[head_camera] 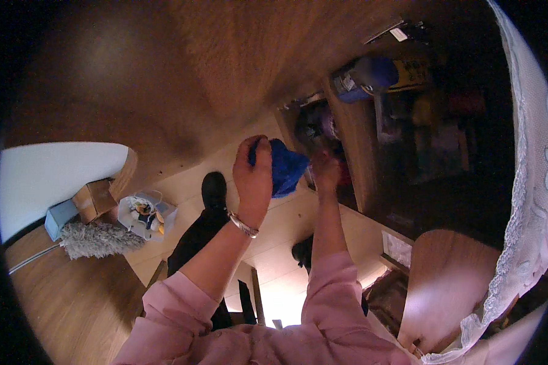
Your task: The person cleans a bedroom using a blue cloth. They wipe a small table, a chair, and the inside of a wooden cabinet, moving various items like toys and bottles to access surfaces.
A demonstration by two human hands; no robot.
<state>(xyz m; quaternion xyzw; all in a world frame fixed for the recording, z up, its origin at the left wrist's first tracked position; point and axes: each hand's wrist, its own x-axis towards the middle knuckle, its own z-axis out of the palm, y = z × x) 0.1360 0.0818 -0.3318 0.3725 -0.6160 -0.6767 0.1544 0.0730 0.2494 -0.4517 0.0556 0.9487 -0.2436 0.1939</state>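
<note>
My left hand [255,180] grips a bunched blue cloth [284,169] in front of my body, its fingers closed over the cloth's left side. A metal bracelet watch [243,225] circles that wrist. To the right, my blurred right hand [325,171] reaches to the mouth of a dim wooden compartment [317,121] with dark and purple items inside. The fingers are hard to make out, so whether they hold anything cannot be seen. An upright wooden panel [354,150] stands just right of that hand.
Containers with a blue lid [376,73] sit in the dark shelving. Lace-edged cloth [520,191] hangs at far right. Below left are a filled white bag [141,216], a grey fluffy duster [100,241], a cardboard box [93,200] and a light-blue box [61,219]. A large wooden surface [164,82] spans the top.
</note>
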